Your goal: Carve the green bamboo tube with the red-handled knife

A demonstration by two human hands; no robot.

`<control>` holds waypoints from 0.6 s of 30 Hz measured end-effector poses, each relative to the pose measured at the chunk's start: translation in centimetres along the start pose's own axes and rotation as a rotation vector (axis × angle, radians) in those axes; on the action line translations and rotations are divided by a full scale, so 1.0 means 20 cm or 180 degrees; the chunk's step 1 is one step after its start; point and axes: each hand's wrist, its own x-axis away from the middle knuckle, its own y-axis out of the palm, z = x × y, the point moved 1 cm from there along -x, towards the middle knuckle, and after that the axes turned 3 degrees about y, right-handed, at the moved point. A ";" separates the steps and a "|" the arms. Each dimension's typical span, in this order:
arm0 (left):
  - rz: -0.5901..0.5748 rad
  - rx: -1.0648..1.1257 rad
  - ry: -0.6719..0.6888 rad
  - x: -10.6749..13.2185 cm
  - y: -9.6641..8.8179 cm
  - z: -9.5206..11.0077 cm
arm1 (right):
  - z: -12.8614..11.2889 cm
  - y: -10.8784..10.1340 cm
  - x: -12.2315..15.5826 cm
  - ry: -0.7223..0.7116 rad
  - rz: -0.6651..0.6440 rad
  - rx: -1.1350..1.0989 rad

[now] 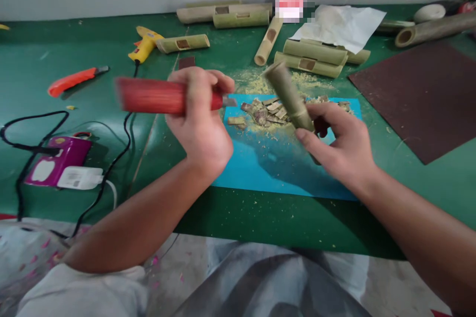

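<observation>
My left hand [201,119] is closed around a red utility knife [148,96], raised above the table and blurred by motion. Its short metal blade points right, toward the bamboo. In my right hand [340,141] is a short green bamboo tube [288,91], tilted with its upper end leaning left. Thumb and fingers grip the tube low down. Below both hands lies a blue mat [256,168] with a heap of bamboo chips [273,109] and pale sawdust on it. Blade and tube are apart.
Several cut bamboo tubes [241,19] line the back. At left are a yellow glue gun [146,45], an orange cutter [74,80], and a purple power strip [55,158] with black cords. A white paper [340,25] and a dark brown sheet [416,94] lie right.
</observation>
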 end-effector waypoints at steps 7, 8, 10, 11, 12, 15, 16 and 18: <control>-0.2056 -0.1002 -0.0212 0.02 -0.03 0.13 | 0.04 0.01 -0.02 0.0726 0.0406 -0.1265; -0.2425 -0.1166 -0.0100 0.02 -0.03 0.14 | 0.04 0.02 -0.02 0.0720 0.0443 -0.1312; -0.2980 -0.1401 0.0179 0.03 -0.02 0.14 | 0.03 0.04 -0.02 0.0757 0.0593 -0.1380; -0.3180 -0.1483 0.0287 0.04 -0.01 0.13 | 0.03 0.06 -0.02 0.0805 0.0597 -0.1442; -0.3327 -0.1551 0.0360 0.05 -0.01 0.12 | 0.03 0.08 -0.01 0.0870 0.0552 -0.1505; -0.3501 -0.1679 0.0427 0.06 -0.03 0.09 | 0.05 0.10 0.00 0.0967 0.0387 -0.1626; -0.3496 -0.1703 0.0431 0.05 -0.04 0.08 | 0.06 0.10 0.00 0.0912 0.0511 -0.1614; -0.3465 -0.1763 0.0393 0.02 -0.07 0.06 | 0.10 0.04 -0.01 0.0621 0.1209 -0.1439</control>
